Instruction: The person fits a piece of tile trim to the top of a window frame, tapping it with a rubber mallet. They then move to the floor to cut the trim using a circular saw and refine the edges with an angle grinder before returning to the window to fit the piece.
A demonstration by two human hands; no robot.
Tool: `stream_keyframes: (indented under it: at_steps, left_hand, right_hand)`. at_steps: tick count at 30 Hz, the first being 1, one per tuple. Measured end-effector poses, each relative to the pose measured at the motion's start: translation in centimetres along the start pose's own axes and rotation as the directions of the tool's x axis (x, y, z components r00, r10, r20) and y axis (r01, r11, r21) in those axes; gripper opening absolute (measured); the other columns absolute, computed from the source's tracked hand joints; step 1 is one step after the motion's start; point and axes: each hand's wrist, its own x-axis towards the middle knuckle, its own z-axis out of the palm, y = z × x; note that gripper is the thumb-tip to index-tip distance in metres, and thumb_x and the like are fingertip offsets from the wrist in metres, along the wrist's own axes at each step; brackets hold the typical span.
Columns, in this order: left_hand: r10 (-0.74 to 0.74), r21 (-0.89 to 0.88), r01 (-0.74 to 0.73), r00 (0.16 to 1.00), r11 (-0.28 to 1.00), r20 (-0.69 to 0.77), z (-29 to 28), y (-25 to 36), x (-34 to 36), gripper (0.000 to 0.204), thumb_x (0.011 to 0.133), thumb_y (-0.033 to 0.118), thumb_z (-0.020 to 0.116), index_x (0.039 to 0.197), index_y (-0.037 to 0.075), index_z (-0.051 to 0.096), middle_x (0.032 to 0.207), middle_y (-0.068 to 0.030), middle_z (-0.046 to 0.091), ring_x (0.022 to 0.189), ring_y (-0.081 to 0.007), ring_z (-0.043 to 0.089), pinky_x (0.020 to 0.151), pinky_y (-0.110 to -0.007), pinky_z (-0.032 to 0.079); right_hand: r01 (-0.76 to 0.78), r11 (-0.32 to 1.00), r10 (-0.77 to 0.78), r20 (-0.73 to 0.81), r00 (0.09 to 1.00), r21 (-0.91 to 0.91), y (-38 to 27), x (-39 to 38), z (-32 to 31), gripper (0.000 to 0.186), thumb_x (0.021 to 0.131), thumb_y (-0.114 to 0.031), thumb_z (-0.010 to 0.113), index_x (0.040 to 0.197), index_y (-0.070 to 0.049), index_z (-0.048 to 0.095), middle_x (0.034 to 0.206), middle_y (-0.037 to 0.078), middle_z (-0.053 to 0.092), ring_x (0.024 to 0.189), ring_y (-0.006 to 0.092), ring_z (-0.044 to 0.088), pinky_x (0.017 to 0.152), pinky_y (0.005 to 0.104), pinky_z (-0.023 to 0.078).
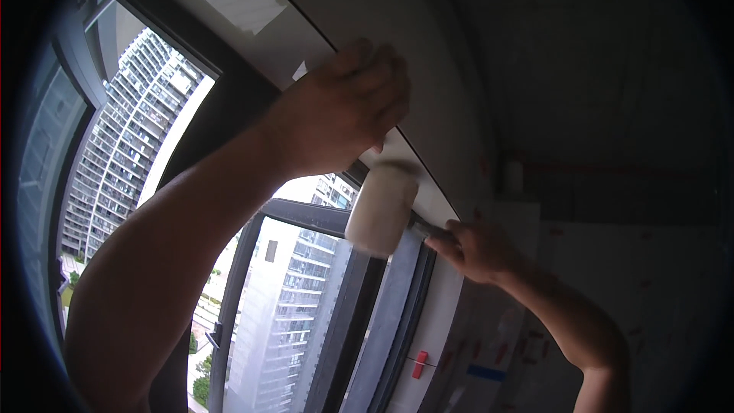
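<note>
My left hand (353, 99) is raised to a pale, glossy panel strip (245, 8) above the window, its fingers curled at the panel's seam; what they hold, if anything, is hidden. Just below it, a pale mallet head (381, 210), slightly blurred, is against or very near the strip; I cannot tell whether it touches. My right hand (470, 248) grips the mallet's dark handle (424, 228) at the lower right of the head.
A dark-framed window (306, 214) with an open sash fills the left, showing tall buildings outside. A red clip (419, 364) sits on a seam of the side panel. A shadowed wall (627, 275) with small red marks and a dim ceiling (596, 84) occupy the right.
</note>
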Motion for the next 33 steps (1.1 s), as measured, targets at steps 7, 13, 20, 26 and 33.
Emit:
stream_keyframes:
  at_steps: [7, 13, 20, 26, 33]
  left_hand:
    - [0.021, 0.063, -0.021, 1.0, 0.998, 0.001, -0.1, -0.1, 0.2, 0.06, 0.07, 0.041, 0.077, 0.12, 0.01, 0.064, 0.13, -0.0077, 0.06, 0.129, -0.0264, 0.051, 0.11, -0.044, 0.036]
    - [0.016, 0.037, -0.016, 1.0, 0.999, 0.001, 0.1, -0.2, -0.2, 0.061, 0.07, 0.042, 0.078, 0.121, 0.01, 0.063, 0.131, -0.0076, 0.059, 0.13, -0.026, 0.05, 0.111, -0.044, 0.036]
    - [0.008, 0.022, -0.01, 0.998, 1.0, 0.063, -0.2, -0.1, 0.2, 0.065, 0.075, 0.036, 0.079, 0.13, 0.009, 0.059, 0.137, -0.0095, 0.056, 0.134, -0.0274, 0.048, 0.113, -0.046, 0.036]
    - [0.009, -0.004, -0.009, 1.0, 1.0, 0.003, 0.6, 0.3, 0.0, 0.069, 0.07, 0.035, 0.081, 0.13, 0.01, 0.059, 0.136, -0.0086, 0.056, 0.131, -0.0271, 0.05, 0.113, -0.046, 0.036]
    - [0.162, 0.24, -0.155, 0.987, 0.958, -0.009, 0.0, -1.1, 0.2, 0.044, 0.081, 0.035, 0.067, 0.115, 0.008, 0.065, 0.12, -0.0067, 0.063, 0.122, -0.0262, 0.052, 0.111, -0.043, 0.037]
  right_hand:
    - [0.062, 0.996, -0.057, 0.073, 0.996, -0.071, 0.1, 0.7, -0.7, 0.059, 0.102, -0.057, 0.039, 0.077, -0.009, 0.059, 0.05, 0.007, 0.056, 0.044, 0.0198, 0.06, 0.046, 0.0381, 0.049]
    - [0.083, 0.991, -0.061, 0.204, 0.977, -0.102, -0.7, 0.4, -1.7, 0.062, 0.102, -0.059, 0.035, 0.075, -0.01, 0.06, 0.051, 0.006, 0.056, 0.045, 0.0194, 0.059, 0.047, 0.0374, 0.048]
    - [0.05, 0.99, -0.014, 0.258, 0.966, -0.134, -0.9, -0.1, -2.1, 0.066, 0.101, -0.063, 0.03, 0.078, -0.009, 0.061, 0.051, 0.003, 0.054, 0.045, 0.0166, 0.057, 0.049, 0.0383, 0.048]
    - [-0.164, 0.984, 0.176, 0.329, 0.928, -0.064, 1.5, -0.3, -1.5, 0.065, 0.101, -0.063, 0.034, 0.072, -0.011, 0.06, 0.052, 0.005, 0.055, 0.05, 0.0181, 0.059, 0.056, 0.0419, 0.051]
    - [0.135, 0.979, -0.1, 0.219, 0.971, -0.15, 0.0, -2.9, -2.8, 0.054, 0.098, -0.055, 0.051, 0.071, -0.009, 0.059, 0.056, 0.01, 0.059, 0.05, 0.0259, 0.062, 0.051, 0.0392, 0.05]
